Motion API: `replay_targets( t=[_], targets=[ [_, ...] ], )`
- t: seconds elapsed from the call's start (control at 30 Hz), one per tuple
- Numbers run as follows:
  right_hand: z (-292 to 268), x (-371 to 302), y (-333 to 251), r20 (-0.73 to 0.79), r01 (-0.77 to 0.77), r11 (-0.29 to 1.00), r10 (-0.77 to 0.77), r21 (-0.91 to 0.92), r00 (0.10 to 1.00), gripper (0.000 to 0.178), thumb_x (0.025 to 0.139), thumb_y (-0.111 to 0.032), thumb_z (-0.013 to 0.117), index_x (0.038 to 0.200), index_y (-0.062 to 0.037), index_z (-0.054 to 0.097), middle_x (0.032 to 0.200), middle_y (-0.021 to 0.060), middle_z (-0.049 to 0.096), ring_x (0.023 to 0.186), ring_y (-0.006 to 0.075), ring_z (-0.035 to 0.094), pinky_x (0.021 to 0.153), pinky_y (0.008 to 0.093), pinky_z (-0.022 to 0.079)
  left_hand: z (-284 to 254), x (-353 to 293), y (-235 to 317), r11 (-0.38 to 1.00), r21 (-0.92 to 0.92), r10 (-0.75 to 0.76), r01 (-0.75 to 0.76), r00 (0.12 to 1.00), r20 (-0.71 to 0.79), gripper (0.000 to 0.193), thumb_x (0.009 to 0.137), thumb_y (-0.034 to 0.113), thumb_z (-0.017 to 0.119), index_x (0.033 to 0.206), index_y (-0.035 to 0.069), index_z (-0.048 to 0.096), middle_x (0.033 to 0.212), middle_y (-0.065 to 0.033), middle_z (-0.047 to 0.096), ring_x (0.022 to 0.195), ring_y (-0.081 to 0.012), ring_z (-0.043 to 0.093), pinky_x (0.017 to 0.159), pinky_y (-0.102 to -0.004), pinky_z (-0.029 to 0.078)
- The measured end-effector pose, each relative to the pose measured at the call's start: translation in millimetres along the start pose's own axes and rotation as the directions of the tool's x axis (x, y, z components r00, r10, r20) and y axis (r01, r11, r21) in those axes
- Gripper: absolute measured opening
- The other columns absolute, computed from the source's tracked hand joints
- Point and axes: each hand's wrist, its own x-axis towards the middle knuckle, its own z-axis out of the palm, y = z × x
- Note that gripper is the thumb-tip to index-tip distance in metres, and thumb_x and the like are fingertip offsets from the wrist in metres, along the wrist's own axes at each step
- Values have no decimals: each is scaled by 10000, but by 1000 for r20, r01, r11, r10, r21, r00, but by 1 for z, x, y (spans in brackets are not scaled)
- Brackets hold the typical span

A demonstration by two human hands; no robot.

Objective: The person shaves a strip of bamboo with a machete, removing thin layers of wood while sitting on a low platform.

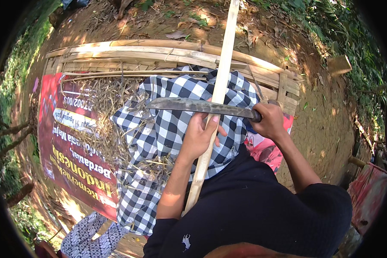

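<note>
A long, pale split-bamboo strip (224, 64) runs from beside my body up past the far edge of the slatted bamboo platform. My left hand (200, 136) grips it near the middle, thumb on top and some fingers behind it. In my right hand (268, 120) is the dark handle of a machete (193, 105). Its long, worn blade points left and lies across the strip just above my left thumb; whether the edge bites into the bamboo cannot be made out. Below both is a black-and-white checkered cloth (172, 129), rumpled over the platform and against my lap.
A red printed banner (77, 172) covers the platform's left side, strewn with thin bamboo shavings (109, 103). Bamboo slats (137, 51) form the platform's far edge. Patterned fabric (84, 236) shows at lower left. A wooden block (339, 65) stands on the bare earth at right.
</note>
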Motion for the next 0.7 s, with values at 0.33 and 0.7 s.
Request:
replay_targets(
  t=[0.33, 0.7],
  targets=[
    [20, -1, -1, 119, -42, 990, 58, -133, 991, 254, 630, -203, 744, 756, -76, 564, 666, 117, 636, 644, 362, 646, 594, 482, 507, -1, -10, 1, 996, 76, -40, 42, 999, -34, 475, 1028, 132, 542, 1430, -82, 406, 824, -92, 585, 554, -104, 574, 411, -227, 443],
    [32, 29, 68, -12, 66, 985, -69, -161, 998, 238, 613, -147, 723, 789, -89, 574, 724, 126, 644, 710, 364, 644, 649, 476, 506, 9, -4, 5, 865, 497, 113, -66, 991, -64, 286, 1014, 109, 490, 1233, -4, 634, 600, -46, 616, 429, -76, 518, 433, -250, 426]
  ],
)
